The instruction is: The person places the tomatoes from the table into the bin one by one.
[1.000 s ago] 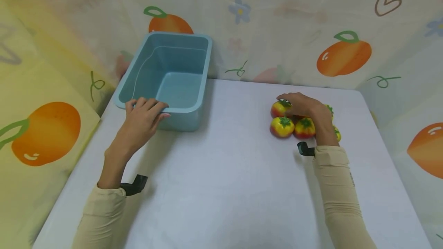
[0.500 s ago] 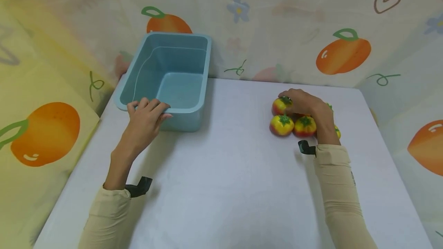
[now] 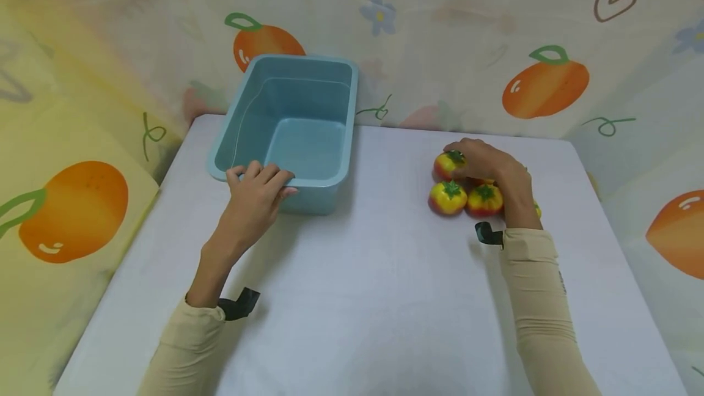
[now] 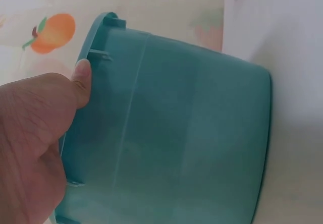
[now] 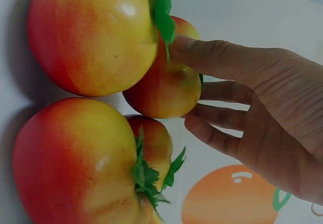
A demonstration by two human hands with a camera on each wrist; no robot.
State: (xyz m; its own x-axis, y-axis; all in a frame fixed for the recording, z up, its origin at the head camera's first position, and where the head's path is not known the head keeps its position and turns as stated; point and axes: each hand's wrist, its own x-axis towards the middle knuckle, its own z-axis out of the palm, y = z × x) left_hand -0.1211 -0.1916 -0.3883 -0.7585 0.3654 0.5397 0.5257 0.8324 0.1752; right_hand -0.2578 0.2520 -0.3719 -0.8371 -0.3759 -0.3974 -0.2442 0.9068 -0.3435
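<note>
A light blue plastic bin [image 3: 352, 121] stands at the back left of the white table. My left hand [image 3: 255, 200] grips its near rim; in the left wrist view the thumb lies against the outer wall [image 4: 171, 128] just under the lip. At the back right, several red-and-yellow toy persimmons with green leafy tops lie close together. My right hand [image 3: 489, 162] holds the back-left persimmon [image 3: 447, 165], thumb on the near side and fingers behind. Two nearer persimmons [image 3: 448, 199] sit in front of the hand, while others are partly hidden under it and the wrist.
Fruit-printed cloth [image 3: 418, 29] hangs behind the table and along both sides. The table's white surface [image 3: 374, 274] runs between the bin and the persimmons. Dark wrist-camera mounts [image 3: 240, 304] stick out from both cuffs.
My left hand and the bin have shifted to the right along the table, away from the left cloth. The right hand and the back-left persimmon have moved very slightly back and right.
</note>
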